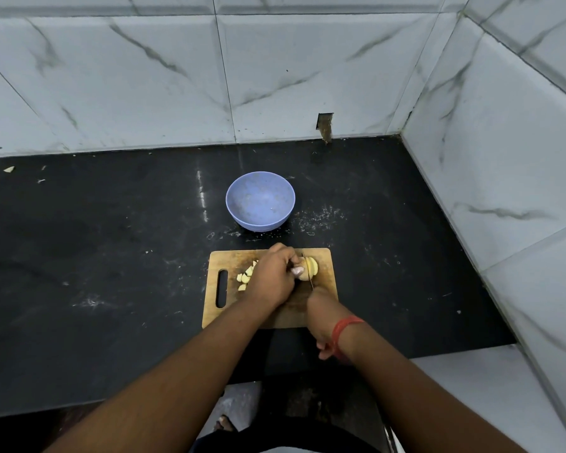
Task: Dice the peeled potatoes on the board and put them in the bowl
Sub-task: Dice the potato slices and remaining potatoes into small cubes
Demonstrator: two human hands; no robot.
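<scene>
A wooden cutting board (324,279) lies on the black counter in front of me. On it sits a peeled potato (311,267), partly cut into slices at its right end. My left hand (272,273) holds the potato down with curled fingers. My right hand (322,317) grips a knife (307,271) whose thin blade stands in the potato; the handle is hidden in my fist. Several diced potato pieces (246,276) lie on the board left of my left hand. A blue bowl (260,200) stands behind the board with nothing in it.
The black counter (111,250) stretches wide to the left and carries scattered crumbs and scraps. Marble-look tiled walls close the back and the right side. The counter's front edge runs just below the board; a sandalled foot shows on the floor beneath.
</scene>
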